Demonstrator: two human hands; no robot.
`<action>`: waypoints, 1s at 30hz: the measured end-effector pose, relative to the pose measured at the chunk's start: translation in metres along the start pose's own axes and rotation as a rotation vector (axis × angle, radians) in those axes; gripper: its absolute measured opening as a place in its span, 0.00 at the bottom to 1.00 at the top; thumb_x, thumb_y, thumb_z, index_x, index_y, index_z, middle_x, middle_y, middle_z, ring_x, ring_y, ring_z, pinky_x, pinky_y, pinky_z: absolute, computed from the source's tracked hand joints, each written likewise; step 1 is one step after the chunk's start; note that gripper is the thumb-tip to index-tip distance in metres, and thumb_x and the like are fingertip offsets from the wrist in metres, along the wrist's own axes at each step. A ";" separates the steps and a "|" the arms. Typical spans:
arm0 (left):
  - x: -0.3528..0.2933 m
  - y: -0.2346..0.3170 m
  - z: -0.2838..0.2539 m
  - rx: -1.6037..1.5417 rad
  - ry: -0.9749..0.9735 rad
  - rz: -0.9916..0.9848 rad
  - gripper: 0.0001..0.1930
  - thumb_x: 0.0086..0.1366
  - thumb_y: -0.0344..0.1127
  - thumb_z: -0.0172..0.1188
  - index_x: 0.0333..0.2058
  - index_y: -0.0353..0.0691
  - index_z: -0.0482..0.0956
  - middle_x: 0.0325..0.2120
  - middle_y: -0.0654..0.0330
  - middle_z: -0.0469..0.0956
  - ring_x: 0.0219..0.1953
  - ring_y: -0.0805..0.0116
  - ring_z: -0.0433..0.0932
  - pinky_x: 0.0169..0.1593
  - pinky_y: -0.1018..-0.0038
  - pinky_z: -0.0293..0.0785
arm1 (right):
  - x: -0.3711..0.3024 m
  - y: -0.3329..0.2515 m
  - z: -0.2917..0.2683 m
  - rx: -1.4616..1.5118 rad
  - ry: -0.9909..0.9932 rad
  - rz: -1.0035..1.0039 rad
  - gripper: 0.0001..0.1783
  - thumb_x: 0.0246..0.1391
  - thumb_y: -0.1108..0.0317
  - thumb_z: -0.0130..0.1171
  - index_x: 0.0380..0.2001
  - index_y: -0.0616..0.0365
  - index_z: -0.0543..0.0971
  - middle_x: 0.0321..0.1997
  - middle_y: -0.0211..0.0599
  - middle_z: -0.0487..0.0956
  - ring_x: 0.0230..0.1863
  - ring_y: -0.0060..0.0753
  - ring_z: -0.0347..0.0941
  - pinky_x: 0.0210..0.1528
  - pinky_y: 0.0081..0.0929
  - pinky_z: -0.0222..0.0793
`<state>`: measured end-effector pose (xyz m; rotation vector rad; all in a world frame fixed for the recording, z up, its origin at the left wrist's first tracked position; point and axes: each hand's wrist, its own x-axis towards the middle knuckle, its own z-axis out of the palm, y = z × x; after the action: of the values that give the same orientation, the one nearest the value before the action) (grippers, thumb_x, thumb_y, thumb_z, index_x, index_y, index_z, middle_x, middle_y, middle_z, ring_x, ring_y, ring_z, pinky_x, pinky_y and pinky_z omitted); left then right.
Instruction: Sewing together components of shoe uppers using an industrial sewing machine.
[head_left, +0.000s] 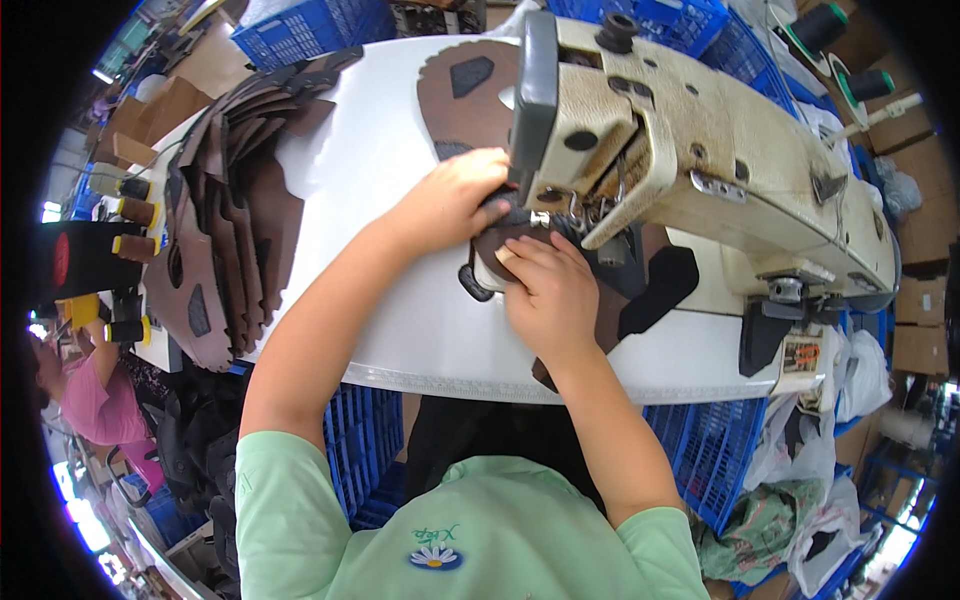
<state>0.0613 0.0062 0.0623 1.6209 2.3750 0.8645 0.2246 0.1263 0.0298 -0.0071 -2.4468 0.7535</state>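
On white tabletop (pixel 370 160), brown pieces (pixel 218 215), crates (pixel 315 32) beyond

I see a pale mint-green shirt (pixel 540 530) with short sleeves (pixel 285 510), its front showing a white, yellow-centred daisy (pixel 434 558) ringed in blue, plus green lettering (pixel 436 532). The left hand (pixel 455 198) and right hand (pixel 556 297) are bare.

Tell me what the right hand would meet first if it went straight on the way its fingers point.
Probably the metal foot of the sewing machine, just ahead of the right hand, though this single view leaves depth unclear.
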 end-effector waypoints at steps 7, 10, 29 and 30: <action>-0.047 -0.002 0.001 0.081 -0.083 -0.012 0.33 0.59 0.41 0.65 0.62 0.36 0.69 0.66 0.43 0.61 0.69 0.45 0.58 0.71 0.56 0.52 | 0.003 0.021 -0.018 0.124 -0.095 -0.030 0.15 0.43 0.75 0.59 0.35 0.50 0.87 0.42 0.31 0.86 0.46 0.33 0.82 0.57 0.37 0.74; -0.047 -0.002 -0.008 0.131 -0.131 0.008 0.38 0.56 0.46 0.67 0.63 0.37 0.68 0.67 0.43 0.59 0.70 0.46 0.57 0.72 0.55 0.51 | 0.003 0.033 -0.028 0.277 -0.205 0.019 0.12 0.45 0.79 0.61 0.34 0.56 0.86 0.43 0.33 0.85 0.49 0.31 0.81 0.62 0.37 0.69; -0.028 0.015 -0.001 0.535 -0.169 0.332 0.26 0.59 0.34 0.55 0.57 0.38 0.73 0.51 0.59 0.78 0.57 0.59 0.75 0.62 0.62 0.69 | 0.015 0.049 -0.055 0.418 -0.294 -0.097 0.12 0.40 0.74 0.62 0.33 0.53 0.84 0.39 0.32 0.84 0.50 0.42 0.78 0.64 0.43 0.65; -0.030 0.016 0.002 0.582 -0.182 0.341 0.25 0.59 0.34 0.55 0.57 0.36 0.74 0.51 0.56 0.79 0.56 0.56 0.76 0.59 0.62 0.72 | 0.012 0.041 -0.060 0.195 -0.315 -0.204 0.13 0.40 0.73 0.63 0.34 0.54 0.84 0.42 0.32 0.83 0.52 0.41 0.76 0.66 0.43 0.62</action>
<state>0.0876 -0.0156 0.0634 2.2416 2.3857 0.0278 0.2398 0.1941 0.0553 0.4604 -2.5999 0.9557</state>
